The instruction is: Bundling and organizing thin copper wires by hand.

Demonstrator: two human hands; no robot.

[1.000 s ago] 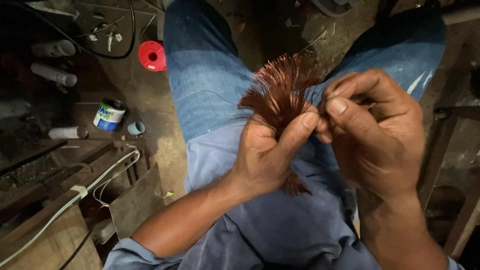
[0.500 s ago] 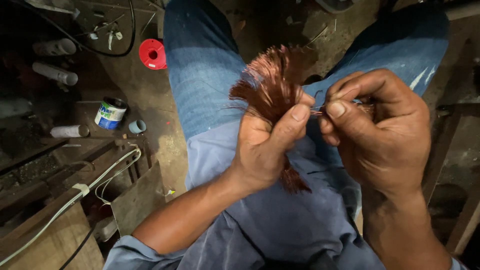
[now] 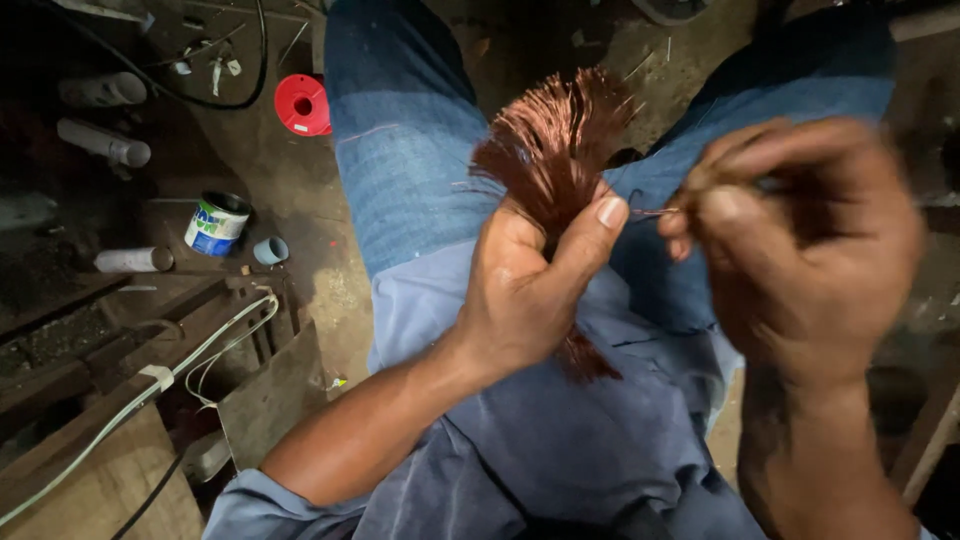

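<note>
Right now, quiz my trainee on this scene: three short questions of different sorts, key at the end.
1. True or false: the left hand grips a bundle of copper wire.
2. What does the right hand pinch? A) a single strand B) a screwdriver C) a tin lid
3. What colour is the spool on the floor?

Key: 1 true; 2 A; 3 red.
</note>
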